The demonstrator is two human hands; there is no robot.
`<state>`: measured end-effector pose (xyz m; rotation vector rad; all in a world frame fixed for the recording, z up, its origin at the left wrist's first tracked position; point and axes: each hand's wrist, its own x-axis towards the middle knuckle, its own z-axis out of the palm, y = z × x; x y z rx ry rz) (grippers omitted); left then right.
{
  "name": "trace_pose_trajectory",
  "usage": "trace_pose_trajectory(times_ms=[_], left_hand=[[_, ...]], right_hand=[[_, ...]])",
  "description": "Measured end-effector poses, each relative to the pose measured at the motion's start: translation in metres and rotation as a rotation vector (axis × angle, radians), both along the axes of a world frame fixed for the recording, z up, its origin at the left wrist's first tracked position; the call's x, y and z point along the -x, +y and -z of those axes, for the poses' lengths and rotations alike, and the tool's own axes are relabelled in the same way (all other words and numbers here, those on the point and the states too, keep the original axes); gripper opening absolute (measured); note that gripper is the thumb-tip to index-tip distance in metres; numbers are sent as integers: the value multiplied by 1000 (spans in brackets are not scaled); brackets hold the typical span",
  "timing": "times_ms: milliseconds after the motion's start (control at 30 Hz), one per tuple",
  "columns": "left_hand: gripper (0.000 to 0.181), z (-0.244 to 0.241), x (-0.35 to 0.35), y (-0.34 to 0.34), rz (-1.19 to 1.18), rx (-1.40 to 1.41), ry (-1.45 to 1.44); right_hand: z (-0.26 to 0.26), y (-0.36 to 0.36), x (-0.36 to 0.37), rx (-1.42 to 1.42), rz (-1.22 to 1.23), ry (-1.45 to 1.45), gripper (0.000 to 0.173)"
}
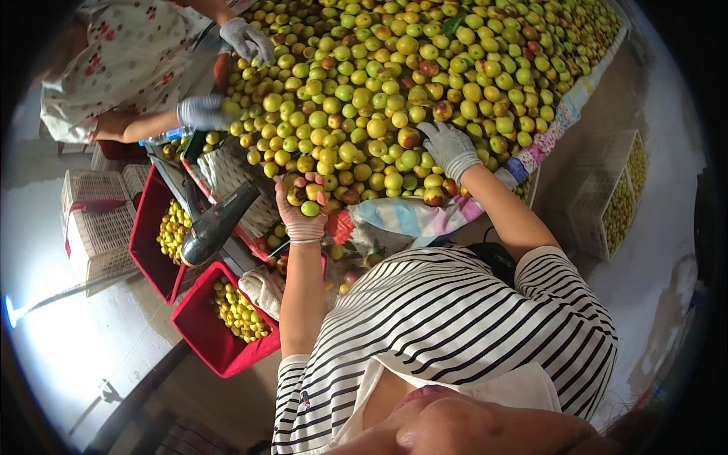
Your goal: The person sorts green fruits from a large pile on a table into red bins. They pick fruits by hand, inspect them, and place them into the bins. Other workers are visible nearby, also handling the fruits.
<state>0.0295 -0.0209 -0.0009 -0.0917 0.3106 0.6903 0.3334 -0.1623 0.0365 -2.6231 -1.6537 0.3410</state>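
Observation:
A broad heap of green, yellow and reddish-brown jujube-like fruits (pixel 364 114) lies before me on a cloth-edged surface. My left hand (pixel 301 213), in a pinkish-white glove with bare fingertips, is turned palm up at the heap's near edge. Its curled fingers hold several fruits (pixel 310 208). My right hand (pixel 449 149), in a grey-white glove, rests palm down with spread fingers on the right part of the heap. It touches fruits; whether it grips one is hidden beneath it.
A co-worker's two gloved hands (pixel 247 41) are over the heap's left side. Red-lined crates (pixel 196 318) with fruits stand at lower left, near a dark hair dryer (pixel 219 227). White plastic baskets (pixel 94 222) stand far left. Fruit-filled crates (pixel 588 193) are on the floor at right.

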Motion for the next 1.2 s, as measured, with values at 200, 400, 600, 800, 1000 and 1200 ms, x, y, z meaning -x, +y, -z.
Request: trace_pose_trajectory(times_ms=[200, 400, 600, 800, 1000, 1200], left_hand=[[47, 3, 10, -5, -52, 19, 93], [45, 3, 1, -4, -37, 1, 133], [41, 1, 8, -4, -25, 1, 129], [41, -4, -5, -3, 131, -175, 292], [46, -7, -6, -4, 281, -241, 449], [55, -24, 6, -16, 253, -203, 299]], right_hand=[[-8, -5, 23, -11, -18, 18, 30], [10, -17, -1, -70, -43, 143, 25], [-30, 36, 31, -69, -219, 248, 38], [-26, 68, 40, 117, -146, 184, 51], [3, 94, 63, -271, -285, 337, 41], [-31, 98, 142, -569, -644, 641, 37]])
